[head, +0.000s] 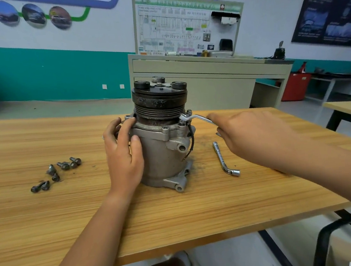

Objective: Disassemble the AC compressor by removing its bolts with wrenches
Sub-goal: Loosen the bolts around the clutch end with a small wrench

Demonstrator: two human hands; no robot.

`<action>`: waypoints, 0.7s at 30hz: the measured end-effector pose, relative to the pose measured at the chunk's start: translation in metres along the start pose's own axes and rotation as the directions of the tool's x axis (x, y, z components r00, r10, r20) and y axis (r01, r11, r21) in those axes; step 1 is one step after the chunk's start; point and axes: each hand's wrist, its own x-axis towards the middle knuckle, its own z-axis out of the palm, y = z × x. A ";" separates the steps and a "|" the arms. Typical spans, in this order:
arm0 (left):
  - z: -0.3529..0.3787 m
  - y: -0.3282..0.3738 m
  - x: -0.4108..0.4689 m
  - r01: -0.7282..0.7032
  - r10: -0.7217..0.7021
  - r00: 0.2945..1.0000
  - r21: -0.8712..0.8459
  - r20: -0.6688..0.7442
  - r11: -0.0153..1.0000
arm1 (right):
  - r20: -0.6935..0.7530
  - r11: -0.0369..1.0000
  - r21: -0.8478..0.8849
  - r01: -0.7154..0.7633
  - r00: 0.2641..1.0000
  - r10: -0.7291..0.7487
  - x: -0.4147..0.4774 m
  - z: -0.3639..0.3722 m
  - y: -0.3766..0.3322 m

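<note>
Squarely in the middle of the wooden table (pixel 177 213) stands the AC compressor (pixel 161 155), upright with its black pulley on top. The left hand (pixel 123 154) grips its left side: the fingers curl round the upper flange just under the pulley, and the thumb presses on the near face of the grey body. The right hand (pixel 253 134) holds the handle of an offset wrench (pixel 198 118), fingers closed over its right end; the wrench's ring end sits on a bolt (pixel 182 119) at the flange's right edge. Right of the compressor an L-shaped socket wrench (pixel 222 160) lies flat, apart from both hands. Loose bolts (pixel 64 166) lie scattered to the left.
</note>
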 end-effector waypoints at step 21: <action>0.000 -0.005 -0.001 -0.005 0.005 1.000 0.016 0.004 1.000 | -0.085 0.984 -0.149 0.093 0.991 -0.107 0.091 0.045 0.006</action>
